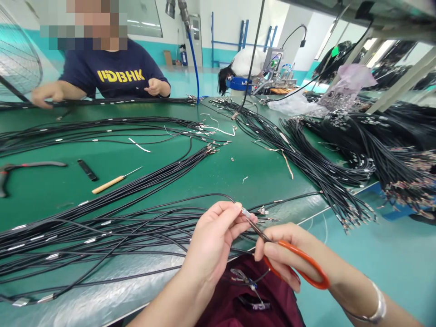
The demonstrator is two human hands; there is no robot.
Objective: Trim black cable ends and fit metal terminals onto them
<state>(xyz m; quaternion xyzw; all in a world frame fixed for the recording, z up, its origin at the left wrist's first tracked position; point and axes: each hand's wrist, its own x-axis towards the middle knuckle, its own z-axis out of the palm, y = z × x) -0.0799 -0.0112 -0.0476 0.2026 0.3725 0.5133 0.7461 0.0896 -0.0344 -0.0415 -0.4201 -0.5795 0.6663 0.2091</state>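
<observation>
The left hand (213, 231) has its fingers pinched on a cable end (245, 212) above the near edge of the worktop (272, 190), apparently unfinished, as the right hand (288, 243) grips scissors (259, 232) against it.

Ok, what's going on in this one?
The left hand pinches the end of a black cable, and the right hand holds orange-handled scissors, blade tips right by that end; whether they touch is unclear. More cables lie across the green table. On its far side, a co-worker is at another bundle.
</observation>
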